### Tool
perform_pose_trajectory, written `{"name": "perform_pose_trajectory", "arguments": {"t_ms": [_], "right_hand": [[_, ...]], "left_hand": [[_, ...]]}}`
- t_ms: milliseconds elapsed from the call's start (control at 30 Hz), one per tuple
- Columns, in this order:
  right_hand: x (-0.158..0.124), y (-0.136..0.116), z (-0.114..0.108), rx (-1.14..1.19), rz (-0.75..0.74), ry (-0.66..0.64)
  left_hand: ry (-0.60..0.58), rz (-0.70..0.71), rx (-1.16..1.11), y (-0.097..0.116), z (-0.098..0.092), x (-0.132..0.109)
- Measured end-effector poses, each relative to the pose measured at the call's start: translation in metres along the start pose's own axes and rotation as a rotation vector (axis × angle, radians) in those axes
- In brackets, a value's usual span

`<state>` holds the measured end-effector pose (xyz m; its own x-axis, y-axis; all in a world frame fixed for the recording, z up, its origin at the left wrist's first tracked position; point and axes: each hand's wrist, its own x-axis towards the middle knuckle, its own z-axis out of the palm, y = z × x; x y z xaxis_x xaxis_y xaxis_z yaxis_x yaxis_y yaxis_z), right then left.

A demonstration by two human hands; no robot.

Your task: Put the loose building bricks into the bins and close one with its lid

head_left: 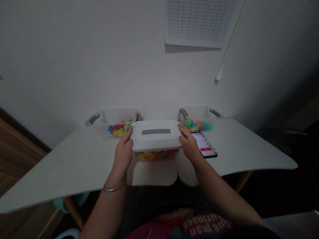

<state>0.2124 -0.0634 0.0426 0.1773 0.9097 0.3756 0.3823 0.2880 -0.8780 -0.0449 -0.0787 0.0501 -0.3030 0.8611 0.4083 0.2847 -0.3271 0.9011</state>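
Observation:
A lidded plastic storage box (pixel 156 154) with colourful small pieces inside is held level between my hands at the middle of the table. Its white lid (pixel 156 142) is on and carries a grey handle strip. My left hand (pixel 124 149) grips the box's left end, thumb near the lid's edge. On the opposite end my right hand (pixel 188 142) is closed the same way. The undersides of my fingers are hidden. Whether the box touches the tabletop, I cannot tell.
Against the wall stand two open clear bins, a left bin (pixel 109 115) and a right bin (pixel 201 111), both holding colourful pieces. A phone (pixel 206 149) lies on the white table (pixel 74 166) beside my right hand. A printed sheet (pixel 196 21) hangs on the wall.

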Motion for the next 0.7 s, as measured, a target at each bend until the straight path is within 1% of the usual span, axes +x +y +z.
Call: {"name": "perform_pose_trajectory", "arguments": {"t_ms": [100,167,233,300,367,400,467,500,567,633,700], "right_hand": [[0.003,-0.003,-0.004,-0.134,-0.018,-0.026],[0.006,-0.006,-0.008,-0.255,-0.058,-0.06],[0.006,-0.012,-0.012,-0.407,-0.137,-0.082],[0.005,-0.021,-0.015,-0.568,-0.246,-0.061],[0.001,-0.032,-0.016,-0.696,-0.36,-0.029],[-0.002,-0.038,-0.015,-0.733,-0.41,-0.036],[-0.007,-0.049,-0.009,-0.789,-0.484,-0.122],[-0.01,-0.053,-0.005,-0.815,-0.49,-0.168],[-0.015,-0.059,0.004,-0.843,-0.467,-0.228],[-0.02,-0.062,0.013,-0.84,-0.441,-0.233],[-0.023,-0.064,0.02,-0.823,-0.439,-0.212]], "left_hand": [[-0.033,0.051,0.084,-0.003,-0.002,0.001],[-0.054,0.09,0.144,-0.006,-0.004,0.001],[-0.086,0.121,0.203,-0.008,-0.005,0.002],[-0.119,0.159,0.271,-0.007,-0.006,0.003],[-0.114,0.258,0.377,-0.002,-0.005,0.0],[-0.097,0.329,0.447,0.004,-0.004,-0.002],[-0.05,0.478,0.603,0.017,0.001,-0.009],[-0.058,0.525,0.676,0.024,0.005,-0.014],[-0.133,0.616,0.756,0.036,0.013,-0.023],[-0.183,0.665,0.796,0.043,0.021,-0.03],[-0.187,0.686,0.817,0.045,0.027,-0.033]]}}
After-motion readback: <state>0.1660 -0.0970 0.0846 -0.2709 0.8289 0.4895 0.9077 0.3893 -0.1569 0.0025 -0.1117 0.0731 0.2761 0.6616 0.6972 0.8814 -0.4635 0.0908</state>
